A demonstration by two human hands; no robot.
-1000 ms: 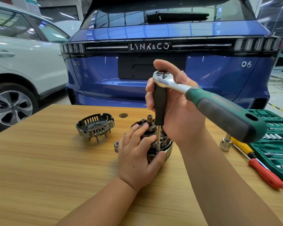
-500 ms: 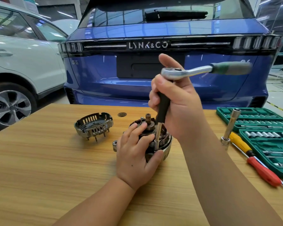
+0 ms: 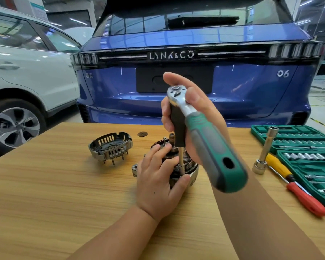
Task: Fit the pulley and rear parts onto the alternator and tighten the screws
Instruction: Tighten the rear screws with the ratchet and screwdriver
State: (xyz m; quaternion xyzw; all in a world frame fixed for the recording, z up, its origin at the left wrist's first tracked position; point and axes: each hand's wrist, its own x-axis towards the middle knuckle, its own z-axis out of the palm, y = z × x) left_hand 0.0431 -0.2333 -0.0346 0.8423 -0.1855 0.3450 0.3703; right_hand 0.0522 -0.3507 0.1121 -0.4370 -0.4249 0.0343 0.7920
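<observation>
The alternator (image 3: 192, 170) lies on the wooden table (image 3: 45, 194), its rear side up with a shaft end sticking out. My left hand (image 3: 158, 186) grips its near side, fingers over the top and thumb on the rim. My right hand (image 3: 193, 117) holds the head of a green-handled ratchet (image 3: 214, 152) and its black extension. The socket tip stands upright on a screw at the alternator's edge. The handle points toward me. A slotted metal rear cover (image 3: 110, 148) sits apart to the left.
A green socket set case (image 3: 304, 156) lies open at the right edge. A long socket (image 3: 264, 152) and a red and yellow screwdriver (image 3: 296, 186) rest beside it. A small round disc (image 3: 142, 134) lies farther back. A blue car and a white car stand beyond the table.
The ratchet handle swung out to the right and has come back round toward me. My left hand stayed on the alternator.
</observation>
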